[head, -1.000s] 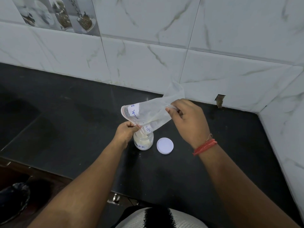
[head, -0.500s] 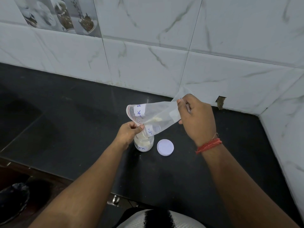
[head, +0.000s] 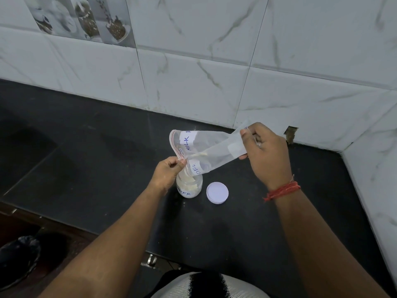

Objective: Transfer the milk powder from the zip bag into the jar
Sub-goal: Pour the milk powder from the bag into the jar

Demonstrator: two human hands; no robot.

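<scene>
While the left hand (head: 169,168) pinches the zip bag (head: 206,151) at its open mouth, thumb and fingertips closed on the pink-edged rim, that mouth droops straight down into the neck of the jar (head: 189,187) just to the hand's right. The jar stands upright on the black counter (head: 86,168), partly filled with pale milk powder (head: 189,186), and the bag's lip appears to sit inside its opening, though the exact overlap is hard to read through the clear plastic. From there the bag's long axis climbs to the right and away from the person, its closed bottom end held high. A thin streak of powder lies along the lower crease near the middle of the bag, so in my judgement little is left to pour and the slope from bottom to mouth is what the next move depends on: raising the far end would steepen it. Below the bag's middle, the white lid (head: 217,192) lies flat on the counter just beside the jar, not touching it. Farthest right, the right hand (head: 266,153) clenches the bag's bottom corner between thumb and fingers, well above the jar.
</scene>
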